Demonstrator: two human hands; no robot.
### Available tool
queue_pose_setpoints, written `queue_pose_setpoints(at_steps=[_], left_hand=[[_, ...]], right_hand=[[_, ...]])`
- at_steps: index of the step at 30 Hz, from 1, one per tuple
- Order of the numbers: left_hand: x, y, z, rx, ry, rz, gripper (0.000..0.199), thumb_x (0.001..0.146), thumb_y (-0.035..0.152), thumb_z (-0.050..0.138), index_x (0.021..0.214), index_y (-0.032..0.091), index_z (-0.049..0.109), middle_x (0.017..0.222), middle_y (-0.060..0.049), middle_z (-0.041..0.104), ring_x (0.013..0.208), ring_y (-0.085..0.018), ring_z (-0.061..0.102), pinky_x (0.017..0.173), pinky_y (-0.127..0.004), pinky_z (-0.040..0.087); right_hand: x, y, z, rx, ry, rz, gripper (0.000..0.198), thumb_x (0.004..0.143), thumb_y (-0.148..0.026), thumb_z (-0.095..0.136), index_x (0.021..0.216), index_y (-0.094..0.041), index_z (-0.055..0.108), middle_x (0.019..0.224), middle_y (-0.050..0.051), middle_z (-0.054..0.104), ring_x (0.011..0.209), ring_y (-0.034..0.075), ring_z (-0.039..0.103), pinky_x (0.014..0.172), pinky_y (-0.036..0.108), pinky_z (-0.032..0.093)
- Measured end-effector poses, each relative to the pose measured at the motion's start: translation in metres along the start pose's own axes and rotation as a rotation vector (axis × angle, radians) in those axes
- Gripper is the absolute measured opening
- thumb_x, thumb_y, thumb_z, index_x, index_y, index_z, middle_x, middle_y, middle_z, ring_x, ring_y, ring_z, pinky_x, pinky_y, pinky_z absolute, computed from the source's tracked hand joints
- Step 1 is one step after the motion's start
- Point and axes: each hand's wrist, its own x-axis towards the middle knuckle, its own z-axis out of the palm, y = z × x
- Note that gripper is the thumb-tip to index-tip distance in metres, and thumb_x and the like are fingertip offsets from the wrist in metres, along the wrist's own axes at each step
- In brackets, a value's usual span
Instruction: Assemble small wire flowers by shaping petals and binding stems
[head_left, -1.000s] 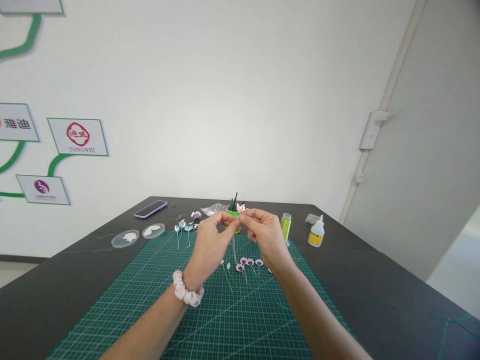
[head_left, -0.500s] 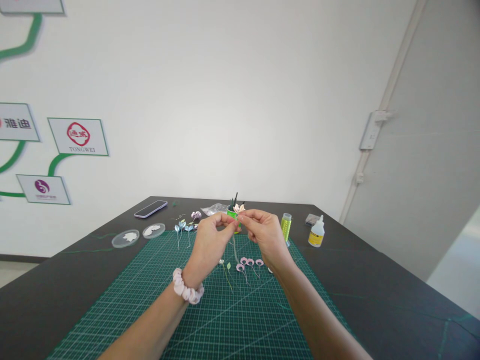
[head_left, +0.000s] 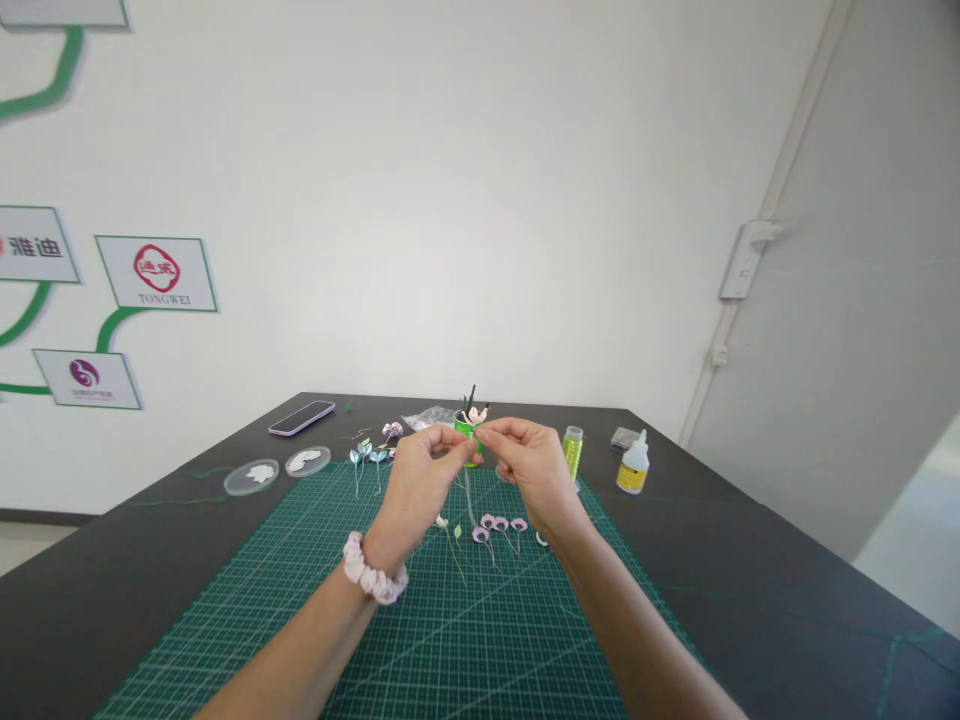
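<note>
My left hand (head_left: 426,470) and my right hand (head_left: 529,462) meet in the middle, just above the far end of the green cutting mat (head_left: 390,640). Both pinch the thin stem of a small pale pink artificial flower (head_left: 475,415), whose petals point up above the fingertips. A pale strand (head_left: 469,497) hangs below the hands. Under them lie several purple petal loops on wires (head_left: 501,524), a small green leaf (head_left: 457,532) and a white bud on a thin stem (head_left: 441,522). Behind the fingers stands a bright green can (head_left: 463,425) with dark tools in it, partly hidden.
Blue wired petals (head_left: 364,452) and a purple flower (head_left: 391,430) lie left of my hands. Two clear lids (head_left: 238,484) hold white pieces; a phone (head_left: 301,418) lies beyond. To the right stand a spool of yellow-green thread (head_left: 572,452) and a glue bottle (head_left: 634,464).
The pale pink flower has turned between my fingertips and shows its petals from another side. Both hands have stayed nearly in place.
</note>
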Motion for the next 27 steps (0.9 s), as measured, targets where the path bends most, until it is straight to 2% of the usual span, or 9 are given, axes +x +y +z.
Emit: queue_pose_setpoints(at_steps=[12, 27], left_hand=[[-0.0012, 0.0004, -0.0007, -0.014, -0.014, 0.004, 0.017, 0.073, 0.033, 0.066, 0.067, 0.017, 0.065, 0.068, -0.003, 0.072, 0.072, -0.017, 0.065, 0.076, -0.03, 0.047], [-0.0021, 0.0024, 0.001, -0.044, -0.032, 0.017, 0.016, 0.074, 0.031, 0.066, 0.066, 0.017, 0.067, 0.069, -0.003, 0.072, 0.07, -0.016, 0.063, 0.077, -0.031, 0.048]], right_hand=[[0.0006, 0.0009, -0.0008, 0.003, -0.006, 0.002, 0.027, 0.056, -0.038, 0.079, 0.063, -0.013, 0.071, 0.047, -0.004, 0.051, 0.04, 0.005, 0.03, 0.04, 0.021, 0.018], [0.0, -0.0007, -0.0005, 0.014, -0.01, -0.004, 0.027, 0.056, -0.039, 0.079, 0.062, -0.013, 0.071, 0.046, -0.004, 0.051, 0.04, 0.004, 0.031, 0.039, 0.021, 0.018]])
